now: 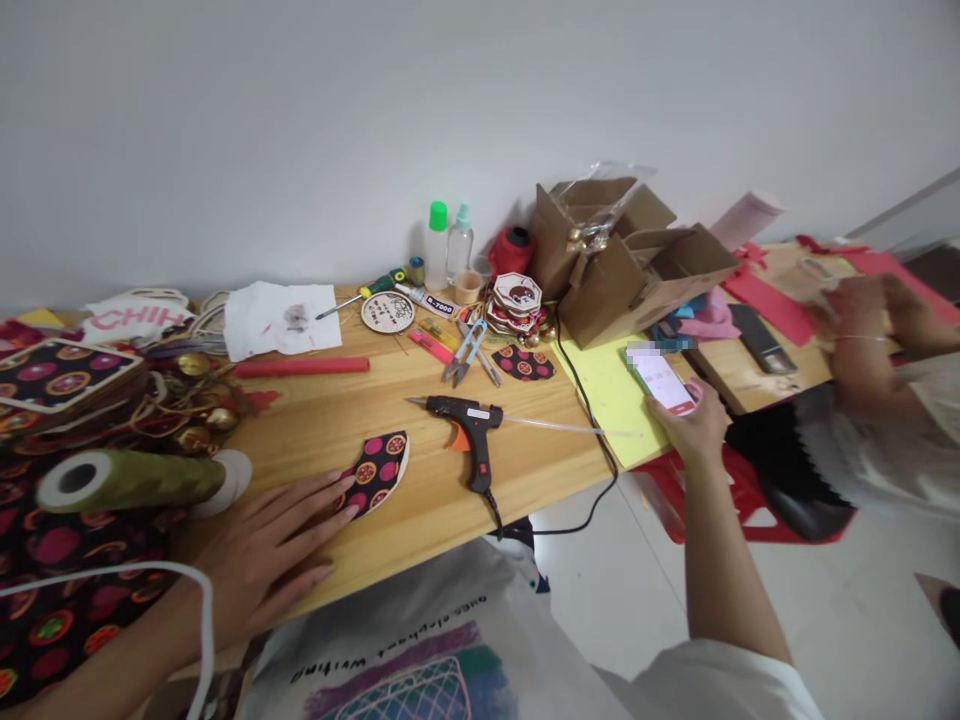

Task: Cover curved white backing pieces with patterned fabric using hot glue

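My left hand [274, 545] lies flat on the wooden table, fingers spread. Its fingertips rest on a dark patterned fabric piece [377, 475] with a pale curved edge. Out to the right, my right hand [694, 415] is wrapped round a smartphone [664, 383] with a lit screen, over a yellow sheet [626, 440]. Between my hands a black hot glue gun [476, 440] with an orange trigger lies on its side, a clear glue stick sticking out of its back. A second patterned fabric piece [523, 363] is behind it, beside blue-handled thread snips [469, 350].
A green ribbon roll [135, 480], golden bells [221, 418] and patterned fabric crowd the left. Bottles [436, 250], a screwdriver [364, 292] and cardboard boxes [637, 270] stand or lie along the back. The glue gun's black cord [600, 500] hangs off the front edge. Another person's hands [859, 310] are at far right.
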A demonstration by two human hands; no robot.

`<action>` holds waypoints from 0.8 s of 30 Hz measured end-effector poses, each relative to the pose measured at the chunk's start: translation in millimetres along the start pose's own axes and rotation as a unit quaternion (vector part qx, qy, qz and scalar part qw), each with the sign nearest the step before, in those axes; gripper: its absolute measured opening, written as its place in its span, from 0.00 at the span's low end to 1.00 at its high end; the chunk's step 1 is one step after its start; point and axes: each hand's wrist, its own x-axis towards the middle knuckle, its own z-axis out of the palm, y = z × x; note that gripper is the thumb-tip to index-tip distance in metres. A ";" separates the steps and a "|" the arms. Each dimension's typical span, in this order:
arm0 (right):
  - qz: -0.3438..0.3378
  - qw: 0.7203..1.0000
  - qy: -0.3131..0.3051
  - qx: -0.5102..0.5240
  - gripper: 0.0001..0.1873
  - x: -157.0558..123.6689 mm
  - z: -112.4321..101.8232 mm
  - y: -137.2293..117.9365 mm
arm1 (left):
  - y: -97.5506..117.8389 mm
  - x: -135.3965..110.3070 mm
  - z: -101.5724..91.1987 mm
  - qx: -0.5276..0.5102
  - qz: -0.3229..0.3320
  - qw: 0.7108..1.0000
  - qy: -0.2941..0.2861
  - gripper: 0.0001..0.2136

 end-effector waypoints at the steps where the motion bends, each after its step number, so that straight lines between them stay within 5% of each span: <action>1: 0.003 1.000 0.002 0.001 0.41 0.5 -0.2 -1.3 | 0.0 -0.1 0.1 0.002 0.000 1.000 0.000 0.26; 7: 0.002 1.000 0.008 0.004 0.38 -1.2 -11.7 -22.1 | 0.7 -0.3 1.3 -0.010 -0.008 1.000 0.003 0.27; 11: -0.049 0.998 0.039 0.026 0.31 -31.5 -25.4 -64.1 | 1.5 2.1 2.0 0.000 -0.004 1.000 0.000 0.25; 14: -0.138 0.986 -0.040 0.081 0.19 -76.7 -30.0 -111.5 | 3.0 7.0 3.2 0.033 0.023 0.999 0.009 0.24; 18: -0.284 0.927 -0.188 0.157 0.13 -142.8 -20.5 -174.3 | 9.7 13.8 7.2 0.060 0.020 0.997 0.036 0.26; 21: -0.338 0.894 -0.224 0.189 0.14 -178.7 -4.5 -203.9 | 17.8 16.4 10.2 0.067 -0.007 0.997 0.039 0.29; 24: -0.353 0.892 -0.209 0.190 0.17 -197.7 8.5 -214.7 | 24.3 17.7 11.2 0.083 -0.026 0.995 0.041 0.31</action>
